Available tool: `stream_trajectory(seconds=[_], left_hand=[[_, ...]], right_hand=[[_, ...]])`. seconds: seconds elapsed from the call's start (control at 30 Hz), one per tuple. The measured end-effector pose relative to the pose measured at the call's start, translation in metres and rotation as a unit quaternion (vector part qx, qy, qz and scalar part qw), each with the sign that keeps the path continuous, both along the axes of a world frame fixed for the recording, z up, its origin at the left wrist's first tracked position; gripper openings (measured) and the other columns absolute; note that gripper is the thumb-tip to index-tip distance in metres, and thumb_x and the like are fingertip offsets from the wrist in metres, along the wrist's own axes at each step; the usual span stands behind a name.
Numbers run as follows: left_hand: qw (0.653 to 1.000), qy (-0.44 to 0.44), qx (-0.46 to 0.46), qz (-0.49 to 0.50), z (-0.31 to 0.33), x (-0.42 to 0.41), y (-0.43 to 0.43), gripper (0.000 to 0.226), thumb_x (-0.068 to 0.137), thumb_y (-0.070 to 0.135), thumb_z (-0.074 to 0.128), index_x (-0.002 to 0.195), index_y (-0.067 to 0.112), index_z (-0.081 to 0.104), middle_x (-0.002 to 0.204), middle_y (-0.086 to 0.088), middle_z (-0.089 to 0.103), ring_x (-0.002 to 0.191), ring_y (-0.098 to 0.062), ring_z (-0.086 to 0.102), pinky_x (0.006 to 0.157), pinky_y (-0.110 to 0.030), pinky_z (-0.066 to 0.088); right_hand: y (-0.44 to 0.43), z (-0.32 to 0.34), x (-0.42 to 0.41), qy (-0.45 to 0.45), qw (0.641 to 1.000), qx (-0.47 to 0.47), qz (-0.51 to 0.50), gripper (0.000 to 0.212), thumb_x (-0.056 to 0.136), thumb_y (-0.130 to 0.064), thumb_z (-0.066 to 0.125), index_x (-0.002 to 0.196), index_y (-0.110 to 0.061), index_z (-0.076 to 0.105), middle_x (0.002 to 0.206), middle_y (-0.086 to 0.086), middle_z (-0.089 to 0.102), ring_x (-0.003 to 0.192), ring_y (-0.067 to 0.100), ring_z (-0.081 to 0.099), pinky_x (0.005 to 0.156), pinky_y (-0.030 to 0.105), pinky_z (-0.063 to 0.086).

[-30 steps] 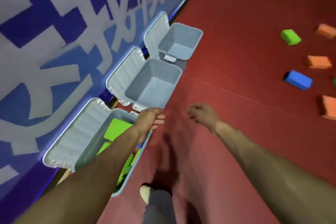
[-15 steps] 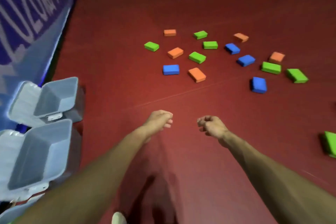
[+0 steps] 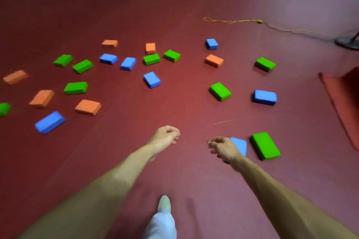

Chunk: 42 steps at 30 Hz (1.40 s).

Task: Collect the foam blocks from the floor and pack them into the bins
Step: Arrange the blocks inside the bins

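Both bare arms stretch forward over the red floor [image 3: 184, 87]. The left hand [image 3: 167, 136] hangs with its fingers loosely curled and holds nothing. The right hand [image 3: 221, 146] is also loosely curled and empty.

Behind the right hand lies a blue block [image 3: 240, 145], its near left part hidden by the wrist. Just beside it on the right, a green block [image 3: 265, 145] lies in full view.

The other foam blocks [image 3: 151, 79], green, blue and orange, lie scattered flat on the floor farther out, mostly apart from one another. Those at the left are smeared by blur: an orange block [image 3: 15, 76] and another orange one [image 3: 41, 97] have soft edges. A green piece [image 3: 4, 108] is cut off by the left edge.

At the right edge a red mat [image 3: 342, 91] and a dark round base [image 3: 347, 41] are only partly in view. A thin yellow cord [image 3: 233, 21] trails towards that base, and its far end is hard to follow.

At the bottom, a light shoe [image 3: 164, 203] and a pale trouser leg [image 3: 161, 225] run out of the frame.
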State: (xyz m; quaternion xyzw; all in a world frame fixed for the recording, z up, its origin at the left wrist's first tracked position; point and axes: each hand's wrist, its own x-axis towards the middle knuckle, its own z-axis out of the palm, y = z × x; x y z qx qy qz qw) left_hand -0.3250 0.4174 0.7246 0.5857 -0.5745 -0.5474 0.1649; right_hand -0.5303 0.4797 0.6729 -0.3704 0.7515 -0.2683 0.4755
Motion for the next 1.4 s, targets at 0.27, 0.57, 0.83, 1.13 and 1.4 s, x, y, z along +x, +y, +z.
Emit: stream_trajectory(seconds=[0.27, 0.57, 0.83, 1.13, 1.4], left_hand=[[0.994, 0.015, 0.057, -0.094, -0.024, -0.060, -0.094, 0.021, 0.095, 0.017, 0.052, 0.112, 0.011, 0.063, 0.102, -0.006, 0.066, 0.080, -0.013, 0.060, 0.059, -0.014, 0.041], [0.977, -0.002, 0.093, -0.190, -0.037, -0.154, -0.158, 0.017, 0.094, 0.021, 0.053, 0.107, 0.016, 0.062, 0.100, -0.004, 0.067, 0.073, -0.012, 0.061, 0.066, -0.020, 0.041], [0.964, -0.026, 0.125, -0.234, -0.063, -0.316, -0.183, 0.020, 0.093, 0.028, 0.055, 0.108, 0.018, 0.063, 0.100, -0.002, 0.068, 0.085, -0.014, 0.063, 0.089, -0.031, 0.048], [0.960, -0.093, 0.169, -0.200, -0.126, -0.495, -0.218, 0.017, 0.093, 0.030, 0.055, 0.106, 0.020, 0.061, 0.100, -0.001, 0.065, 0.088, -0.015, 0.061, 0.081, -0.026, 0.044], [0.922, -0.201, 0.147, -0.298, -0.286, -0.557, -0.260, 0.022, 0.085, 0.032, 0.062, 0.068, 0.021, 0.056, 0.077, 0.002, 0.058, 0.083, -0.015, 0.052, 0.087, -0.034, 0.049]], right_hand=[[-0.052, 0.005, -0.049, 0.105, 0.991, 0.082, -0.020, 0.018, 0.092, -0.019, 0.057, 0.090, -0.005, 0.069, 0.096, 0.017, 0.068, 0.095, 0.032, 0.066, 0.081, 0.034, 0.049], [-0.076, 0.009, -0.115, 0.141, 0.978, 0.119, -0.092, 0.036, 0.093, -0.028, 0.056, 0.126, -0.013, 0.058, 0.128, 0.006, 0.061, 0.117, 0.023, 0.056, 0.090, 0.025, 0.041], [-0.079, -0.033, -0.265, 0.095, 0.979, 0.125, -0.128, 0.037, 0.092, -0.027, 0.060, 0.125, -0.011, 0.060, 0.126, 0.003, 0.063, 0.114, 0.018, 0.059, 0.088, 0.021, 0.041], [-0.111, -0.100, -0.443, 0.039, 0.978, 0.153, -0.138, 0.037, 0.094, -0.031, 0.057, 0.126, -0.012, 0.058, 0.122, 0.006, 0.063, 0.112, 0.020, 0.058, 0.083, 0.020, 0.037], [-0.147, -0.233, -0.504, 0.044, 0.972, 0.204, -0.106, 0.044, 0.093, -0.039, 0.056, 0.128, -0.013, 0.056, 0.126, 0.009, 0.061, 0.116, 0.024, 0.056, 0.086, 0.024, 0.038]])
